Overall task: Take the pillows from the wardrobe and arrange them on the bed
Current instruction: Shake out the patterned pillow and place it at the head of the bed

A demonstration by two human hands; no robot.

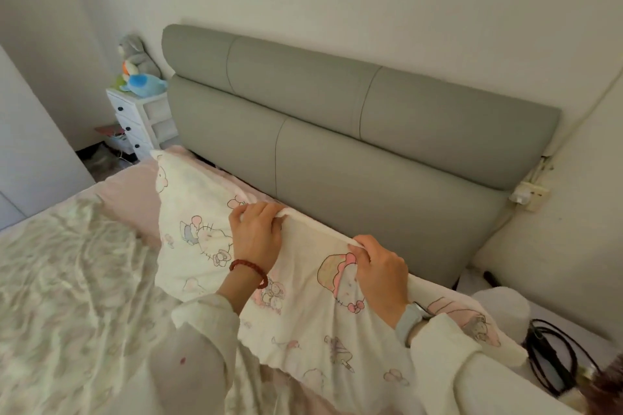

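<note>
Wardrobe panel (30,145) fills the far left edge, white and plain. Beside it, in the corner, a small white drawer unit (141,121) carries a grey plush rabbit (138,55) and a blue plush toy (146,84). A crumpled floral duvet (67,280) covers the near left of the bed (131,189), whose pink sheet shows at the corner. Against the grey padded headboard (337,131) lies a white pillow (202,219) printed with cartoon cats, its long upper edge lifted slightly. The left hand (256,232), with a red bead bracelet (251,269) at the wrist, has its fingers curled over that top edge, gripping it. The right hand (381,269), a watch (409,320) at its wrist, pinches the same edge further along. To the right, a coiled black cable (553,357) rests on a white bedside surface, and a wall socket (529,194) sits beside the headboard's end.
</note>
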